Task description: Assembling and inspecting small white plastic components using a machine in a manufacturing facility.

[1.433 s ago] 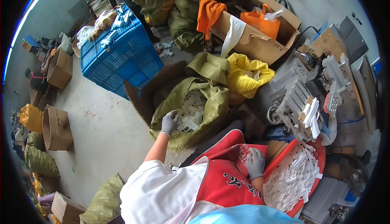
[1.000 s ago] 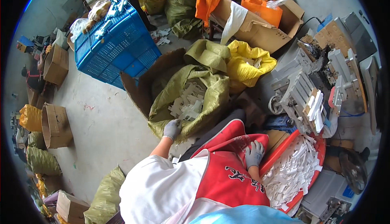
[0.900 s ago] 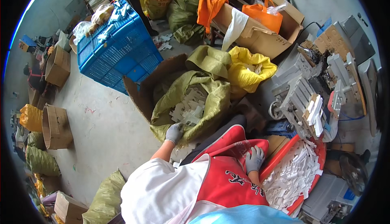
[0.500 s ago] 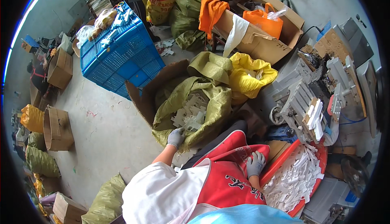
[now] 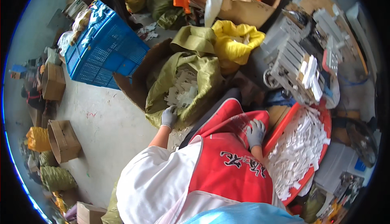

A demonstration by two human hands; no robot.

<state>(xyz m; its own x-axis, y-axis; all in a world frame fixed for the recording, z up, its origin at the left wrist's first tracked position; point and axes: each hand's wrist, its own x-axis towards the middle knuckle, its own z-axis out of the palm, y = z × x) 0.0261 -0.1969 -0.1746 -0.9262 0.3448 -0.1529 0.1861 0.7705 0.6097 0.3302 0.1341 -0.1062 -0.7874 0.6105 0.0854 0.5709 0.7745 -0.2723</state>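
Observation:
My left hand, in a grey glove, has its fingers closed over the near rim of an olive-green woven sack. The sack stands open inside a brown cardboard box, and white plastic pieces lie in it. My right hand, gloved too, rests on the red apron over my lap with its fingers spread, holding nothing. Close by on the right is a red basin heaped with small white plastic parts.
A tall blue crate stands at far left, a yellow sack behind the green one. On the right is a metal machine with white parts on it. A cardboard box and stuffed green sacks line the left side.
The view has tilted downward, so the sack, crate and basin appear higher. My left hand stays at the sack's rim and my right hand stays on the apron.

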